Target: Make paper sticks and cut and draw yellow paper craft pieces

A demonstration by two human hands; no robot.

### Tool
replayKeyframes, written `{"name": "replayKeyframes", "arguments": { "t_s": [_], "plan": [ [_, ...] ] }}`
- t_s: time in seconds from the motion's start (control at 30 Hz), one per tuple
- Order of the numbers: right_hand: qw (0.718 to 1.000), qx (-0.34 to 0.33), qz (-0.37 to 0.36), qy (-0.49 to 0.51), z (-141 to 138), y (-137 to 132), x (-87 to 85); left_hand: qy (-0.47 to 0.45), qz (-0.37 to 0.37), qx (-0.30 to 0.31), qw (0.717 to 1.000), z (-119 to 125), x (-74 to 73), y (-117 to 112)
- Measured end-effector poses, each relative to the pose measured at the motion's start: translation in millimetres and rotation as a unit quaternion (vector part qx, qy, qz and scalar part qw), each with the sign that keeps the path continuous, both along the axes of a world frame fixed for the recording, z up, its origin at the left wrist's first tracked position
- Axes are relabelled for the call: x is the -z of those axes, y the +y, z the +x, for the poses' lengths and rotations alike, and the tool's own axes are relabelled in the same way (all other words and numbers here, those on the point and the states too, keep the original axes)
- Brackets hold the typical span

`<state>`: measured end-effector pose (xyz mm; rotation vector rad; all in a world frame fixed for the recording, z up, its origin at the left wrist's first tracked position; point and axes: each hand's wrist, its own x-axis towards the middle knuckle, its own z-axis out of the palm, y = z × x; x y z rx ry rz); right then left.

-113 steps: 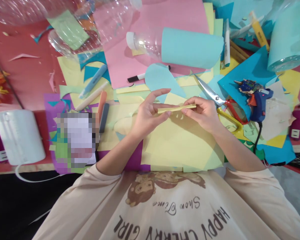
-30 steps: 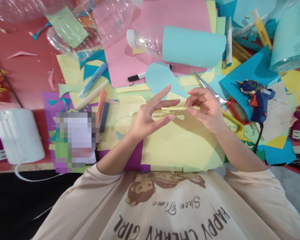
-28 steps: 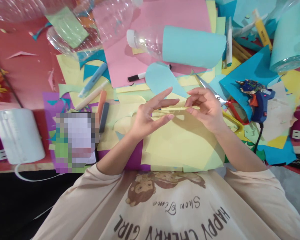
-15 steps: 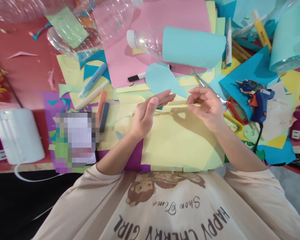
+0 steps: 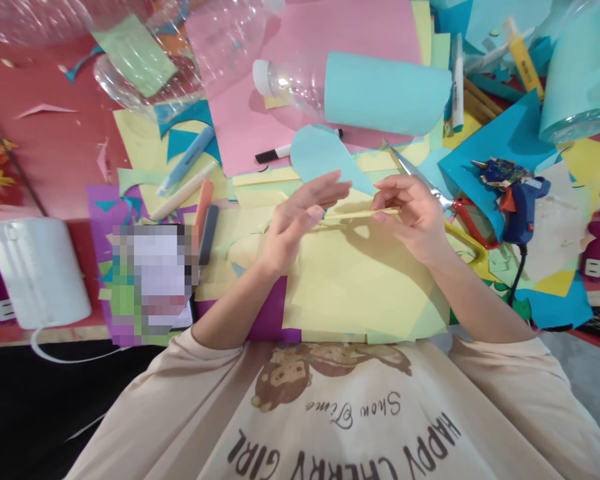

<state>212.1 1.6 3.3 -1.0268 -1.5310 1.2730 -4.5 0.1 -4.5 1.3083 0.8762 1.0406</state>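
A thin folded yellow paper strip (image 5: 363, 213) is held level above the yellow sheets (image 5: 360, 287) in front of me. My right hand (image 5: 413, 217) pinches the strip's right end between thumb and fingers. My left hand (image 5: 297, 220) is at the strip's left end, fingers stretched long and pressed along it, thumb underneath. A light blue teardrop paper cutout (image 5: 323, 157) lies just beyond the hands.
Scissors (image 5: 445, 203) with red and yellow handles and a blue glue gun (image 5: 517, 207) lie to the right. A bottle wrapped in blue paper (image 5: 370, 93) lies on a pink sheet (image 5: 280, 67). Markers (image 5: 187, 160), paper scraps and a white device (image 5: 37, 273) fill the left.
My left hand's fingers, spread apart a second ago, have closed together along the strip's left end. The right hand keeps its pinch on the strip with little movement.
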Motion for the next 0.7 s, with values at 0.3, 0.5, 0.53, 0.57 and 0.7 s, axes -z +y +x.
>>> {"name": "replayKeyframes", "arguments": {
  "t_s": [0.3, 0.5, 0.53, 0.57, 0.7],
  "plan": [
    [1.000, -0.021, -0.002, -0.013, -2.1, -2.7, -2.6, 0.116, 0.012, 0.076, 0.990, 4.8, -10.6, -3.2],
    [1.000, -0.014, -0.013, -0.019, -1.4, -2.6, -1.9, 0.134, 0.040, 0.064, 0.988, 4.0, -8.0, -3.2],
    [1.000, -0.014, -0.012, -0.016, -1.4, -2.4, -1.8, 0.139, 0.051, 0.063, 0.987, 3.9, -8.1, -3.2],
    [1.000, -0.015, -0.011, -0.014, -1.5, -2.1, -1.6, 0.145, 0.061, 0.062, 0.986, 3.9, -8.3, -3.2],
    [1.000, -0.012, -0.007, -0.002, -1.7, -1.1, -0.4, 0.162, 0.095, 0.053, 0.981, 4.4, -8.2, -3.0]
  ]
}}
